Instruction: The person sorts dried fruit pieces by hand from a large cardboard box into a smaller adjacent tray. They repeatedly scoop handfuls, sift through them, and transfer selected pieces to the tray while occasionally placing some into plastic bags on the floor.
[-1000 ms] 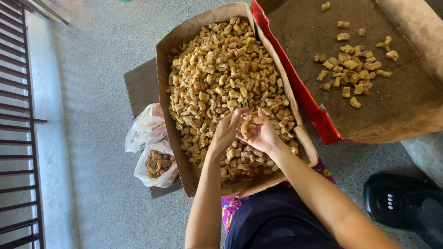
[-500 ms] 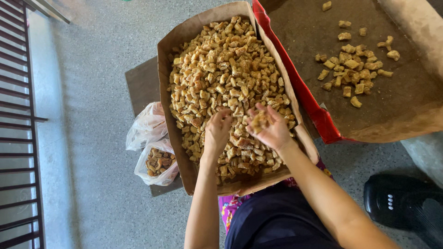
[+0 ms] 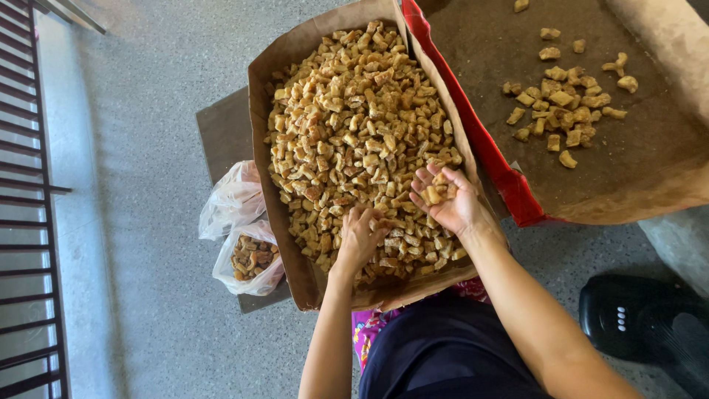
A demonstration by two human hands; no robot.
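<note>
A brown cardboard tray [image 3: 258, 140] in front of me is heaped with golden-brown fried pieces [image 3: 347, 118]. My right hand [image 3: 447, 203] is palm up over the tray's right side and cups a few of the pieces. My left hand [image 3: 360, 235] rests palm down on the heap near the tray's front, its fingers curled into the pieces. A second tray with a red rim [image 3: 458, 111] lies to the right, lined with brown paper, with a small cluster of the same pieces [image 3: 565, 111] on it.
Two thin plastic bags [image 3: 240, 236], one holding darker pieces, lie on a flat cardboard sheet [image 3: 221, 133] left of the tray. A black metal grille [image 3: 26, 199] runs down the left edge. A black object [image 3: 642, 325] sits on the speckled floor at lower right.
My hands, together over the heap a second ago, have parted. The right one has lifted to the right with pieces in its palm; the left has dropped back onto the heap.
</note>
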